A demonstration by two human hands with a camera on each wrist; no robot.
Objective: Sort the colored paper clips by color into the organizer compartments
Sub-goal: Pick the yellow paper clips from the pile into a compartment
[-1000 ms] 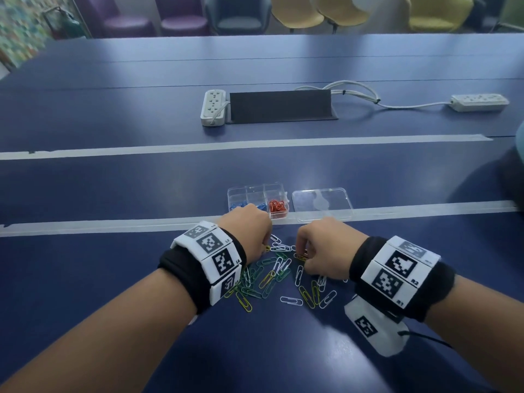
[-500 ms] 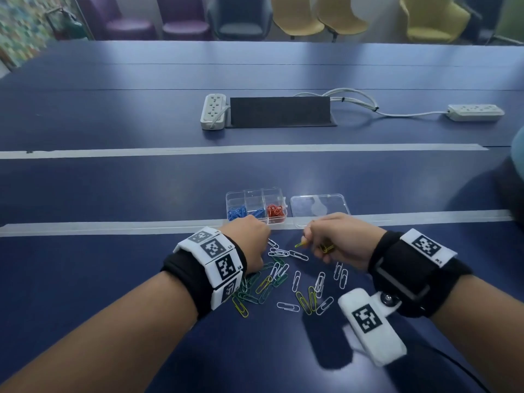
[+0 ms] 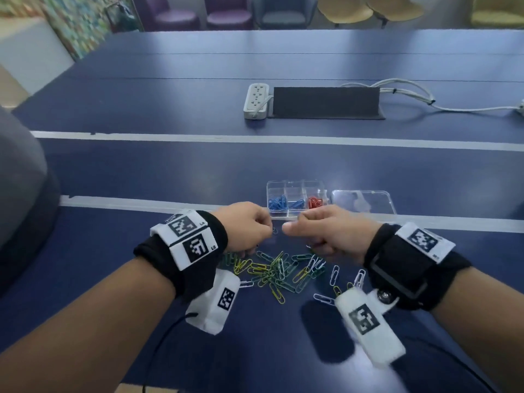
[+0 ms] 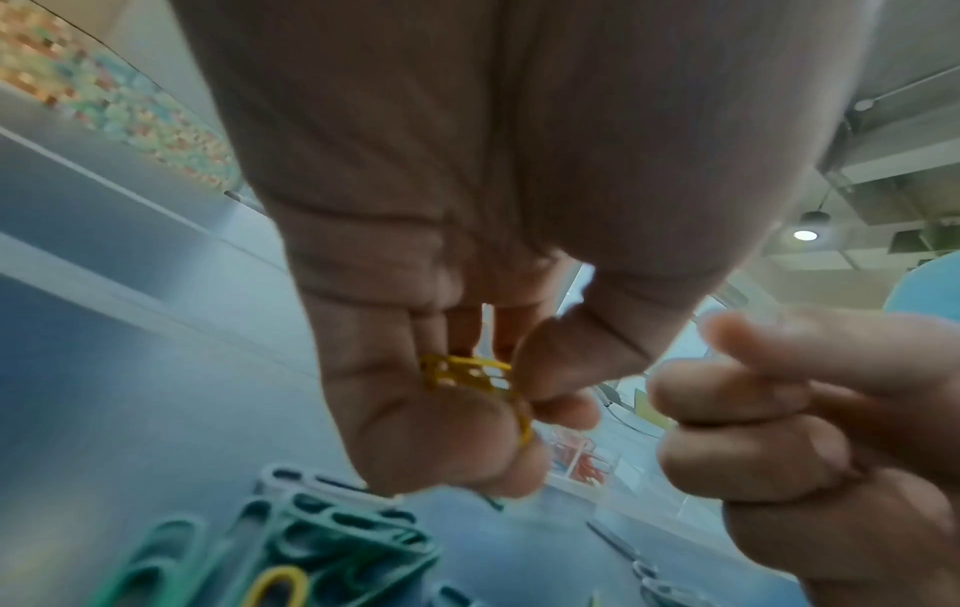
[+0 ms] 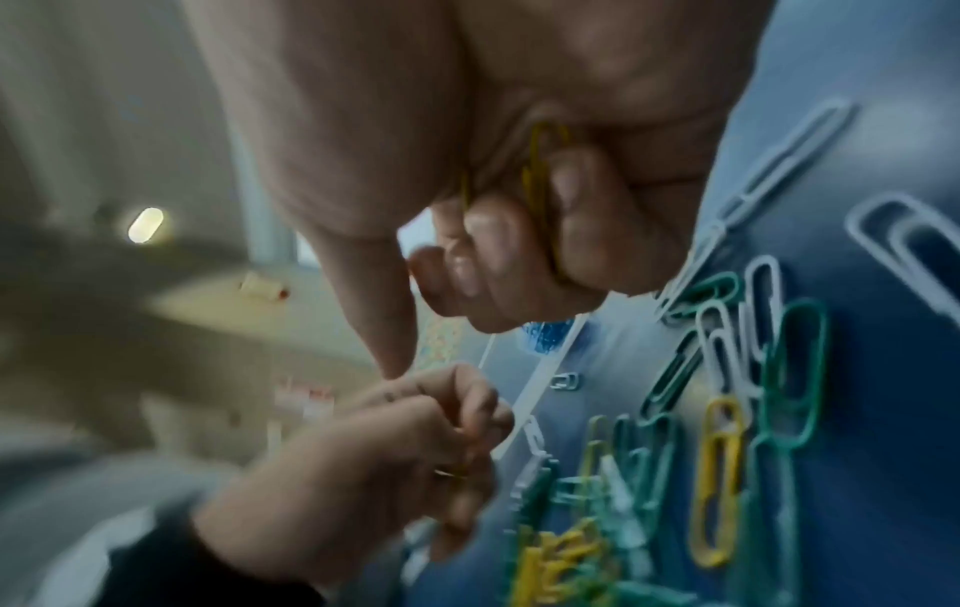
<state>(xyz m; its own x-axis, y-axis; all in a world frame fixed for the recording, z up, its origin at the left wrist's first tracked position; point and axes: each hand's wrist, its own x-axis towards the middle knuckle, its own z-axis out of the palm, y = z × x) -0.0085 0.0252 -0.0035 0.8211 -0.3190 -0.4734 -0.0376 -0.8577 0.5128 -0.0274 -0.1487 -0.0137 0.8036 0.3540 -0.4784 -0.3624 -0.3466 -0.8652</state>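
Yellow clips (image 4: 467, 375) are pinched in the left hand (image 3: 246, 228) and others curled into the right hand (image 3: 326, 232), at centre frame just below the organizer (image 3: 297, 201). Loosely bunched, some could be dropped into the blue or red compartments.

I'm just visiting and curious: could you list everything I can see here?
Organizer: one, clear, past the hands; blue clips and red clips inside.
Lid: one, clear, right of the organizer.
Loose clips: many, green, yellow, white, heaped on the blue table.
Power strip: one whole in view, white, far side, beside a black panel.
Chairs: several, purple, grey, yellow, behind the table.
Left hand: holds yellow clips.
Right hand: holds yellow clips.
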